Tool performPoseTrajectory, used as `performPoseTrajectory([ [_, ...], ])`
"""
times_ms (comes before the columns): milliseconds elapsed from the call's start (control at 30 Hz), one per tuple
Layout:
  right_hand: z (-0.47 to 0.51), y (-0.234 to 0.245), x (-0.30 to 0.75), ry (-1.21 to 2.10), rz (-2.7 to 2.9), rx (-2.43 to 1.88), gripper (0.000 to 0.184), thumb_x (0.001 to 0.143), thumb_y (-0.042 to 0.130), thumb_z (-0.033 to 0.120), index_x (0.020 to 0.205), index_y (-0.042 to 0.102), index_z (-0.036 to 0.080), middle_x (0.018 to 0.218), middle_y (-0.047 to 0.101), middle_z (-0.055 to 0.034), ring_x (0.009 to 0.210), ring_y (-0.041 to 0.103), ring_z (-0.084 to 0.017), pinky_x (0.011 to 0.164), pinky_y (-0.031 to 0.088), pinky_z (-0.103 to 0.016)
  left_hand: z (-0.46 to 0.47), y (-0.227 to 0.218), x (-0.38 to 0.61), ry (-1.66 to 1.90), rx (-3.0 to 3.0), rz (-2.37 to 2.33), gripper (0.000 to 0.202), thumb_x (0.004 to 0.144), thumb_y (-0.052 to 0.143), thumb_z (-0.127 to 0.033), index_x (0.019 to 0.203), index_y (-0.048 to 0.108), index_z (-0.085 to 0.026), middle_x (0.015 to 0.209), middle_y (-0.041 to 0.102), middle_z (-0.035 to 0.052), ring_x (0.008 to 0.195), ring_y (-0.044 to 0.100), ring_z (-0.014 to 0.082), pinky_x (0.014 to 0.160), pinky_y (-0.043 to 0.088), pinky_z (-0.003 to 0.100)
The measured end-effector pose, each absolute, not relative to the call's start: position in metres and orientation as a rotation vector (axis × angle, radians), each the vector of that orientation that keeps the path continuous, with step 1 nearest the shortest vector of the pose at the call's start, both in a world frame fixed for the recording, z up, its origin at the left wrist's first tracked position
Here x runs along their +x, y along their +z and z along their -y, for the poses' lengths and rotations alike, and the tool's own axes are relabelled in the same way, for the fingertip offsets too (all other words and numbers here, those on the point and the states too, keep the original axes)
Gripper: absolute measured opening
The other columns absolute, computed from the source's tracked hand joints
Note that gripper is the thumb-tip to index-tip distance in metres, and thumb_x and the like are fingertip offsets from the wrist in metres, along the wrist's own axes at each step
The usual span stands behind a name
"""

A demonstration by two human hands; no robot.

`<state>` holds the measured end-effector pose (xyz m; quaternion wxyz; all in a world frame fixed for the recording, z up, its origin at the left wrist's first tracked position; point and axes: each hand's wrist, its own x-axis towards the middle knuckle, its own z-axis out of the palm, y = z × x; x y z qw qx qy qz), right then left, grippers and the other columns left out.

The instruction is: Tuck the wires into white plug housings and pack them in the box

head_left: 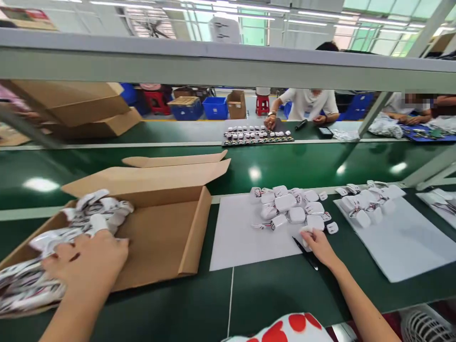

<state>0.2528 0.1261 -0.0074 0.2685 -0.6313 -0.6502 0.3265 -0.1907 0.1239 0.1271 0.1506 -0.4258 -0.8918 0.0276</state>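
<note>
My left hand (pixel 87 261) rests inside an open cardboard box (pixel 167 228) at the left, its fingers curled on a heap of small white parts with red and black wires (pixel 89 213). My right hand (pixel 317 244) lies on a white sheet (pixel 242 237), fingers closed on a white part at the near edge of a pile of white plastic housings (pixel 292 211). A black tool (pixel 305 254), like tweezers, lies under that hand.
A second pile of white parts (pixel 370 202) sits on another white sheet at the right. Beyond it runs a green conveyor belt (pixel 142 166). Across it, two people work at a bench with a tray of small parts (pixel 256 135). Cardboard boxes (pixel 78 107) stand far left.
</note>
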Motion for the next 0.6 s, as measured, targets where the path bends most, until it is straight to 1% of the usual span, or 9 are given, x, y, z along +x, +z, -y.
performPoseTrajectory([
  [67, -0.118, 0.002, 0.246, 0.834, 1.795, -1.759, 0.035, 0.081, 0.054, 0.052, 0.073, 0.056, 0.019, 0.065, 0.054, -0.0015, 0.061, 0.049, -0.017, 0.058, 0.037, -0.027, -0.120, 0.114, -0.158, -0.106, -1.443, 2.427, 0.044, 0.089, 0.026, -0.045, 0.100, 0.060, -0.019, 0.098, 0.061, 0.0072, 0.104, 0.053, 0.0341, 0.076, 0.046, 0.048],
  [133, -0.107, 0.008, 0.240, 0.779, 1.822, -1.836, 0.027, 0.073, 0.065, 0.041, 0.065, 0.050, 0.020, 0.067, 0.052, -0.0024, 0.064, 0.048, -0.018, 0.061, 0.034, -0.028, -0.119, 0.095, -0.107, -0.360, -1.834, 2.378, 0.048, 0.086, 0.030, -0.053, 0.107, 0.059, -0.020, 0.093, 0.061, 0.0076, 0.090, 0.058, 0.0276, 0.072, 0.048, 0.040],
  [167, -0.103, 0.009, 0.237, 0.764, 1.828, -1.868, 0.024, 0.072, 0.065, 0.034, 0.063, 0.047, 0.020, 0.068, 0.051, -0.0026, 0.065, 0.048, -0.019, 0.061, 0.034, -0.029, -0.120, 0.085, -0.077, -0.463, -2.106, 2.340, 0.044, 0.085, 0.037, -0.053, 0.105, 0.060, -0.020, 0.094, 0.061, 0.0069, 0.086, 0.059, 0.0237, 0.072, 0.049, 0.036],
  [233, -0.095, 0.010, 0.235, 0.772, 1.833, -1.892, 0.019, 0.072, 0.060, 0.025, 0.062, 0.044, 0.021, 0.069, 0.049, -0.0026, 0.065, 0.048, -0.019, 0.061, 0.033, -0.029, -0.126, 0.064, -0.018, -0.486, -2.479, 2.230, 0.043, 0.082, 0.049, -0.054, 0.105, 0.060, -0.019, 0.098, 0.062, 0.0074, 0.090, 0.059, 0.0223, 0.075, 0.050, 0.033],
  [300, -0.090, 0.010, 0.236, 0.803, 1.823, -1.889, 0.019, 0.074, 0.056, 0.023, 0.062, 0.042, 0.022, 0.068, 0.049, -0.0019, 0.065, 0.048, -0.019, 0.061, 0.033, -0.029, -0.133, 0.045, 0.029, -0.484, -2.531, 2.175, 0.045, 0.074, 0.062, -0.056, 0.099, 0.061, -0.018, 0.103, 0.061, 0.0088, 0.099, 0.056, 0.0270, 0.081, 0.048, 0.037],
  [333, -0.088, 0.010, 0.237, 0.822, 1.809, -1.886, 0.019, 0.075, 0.055, 0.023, 0.063, 0.041, 0.022, 0.067, 0.049, -0.0014, 0.064, 0.047, -0.018, 0.060, 0.033, -0.029, -0.136, 0.037, 0.044, -0.490, -2.517, 2.163, 0.041, 0.072, 0.066, -0.052, 0.095, 0.062, -0.018, 0.112, 0.058, 0.0114, 0.106, 0.052, 0.0311, 0.087, 0.045, 0.041],
  [433, -0.083, 0.010, 0.245, 0.913, 1.731, -1.857, 0.017, 0.079, 0.050, 0.028, 0.065, 0.042, 0.021, 0.064, 0.051, 0.0005, 0.059, 0.045, -0.016, 0.056, 0.034, -0.028, -0.142, 0.019, 0.062, -0.523, -2.491, 2.111, 0.017, 0.079, 0.063, -0.030, 0.090, 0.063, -0.018, 0.122, 0.055, 0.0133, 0.115, 0.045, 0.0342, 0.096, 0.036, 0.048],
  [500, -0.084, 0.008, 0.248, 0.981, 1.651, -1.821, 0.019, 0.084, 0.043, 0.032, 0.068, 0.043, 0.021, 0.061, 0.051, 0.0017, 0.056, 0.046, -0.015, 0.054, 0.036, -0.027, -0.144, 0.013, 0.058, -0.548, -2.516, 2.069, 0.014, 0.082, 0.057, -0.022, 0.095, 0.062, -0.020, 0.116, 0.060, 0.0106, 0.116, 0.046, 0.0311, 0.098, 0.033, 0.049],
  [600, -0.090, 0.009, 0.250, 1.038, 1.529, -1.752, 0.028, 0.090, 0.031, 0.040, 0.073, 0.043, 0.021, 0.064, 0.053, 0.0005, 0.060, 0.052, -0.016, 0.056, 0.042, -0.028, -0.144, 0.015, 0.045, -0.555, -2.552, 2.040, 0.024, 0.079, 0.062, -0.023, 0.103, 0.059, -0.021, 0.098, 0.066, 0.0065, 0.112, 0.049, 0.0287, 0.101, 0.027, 0.054],
])
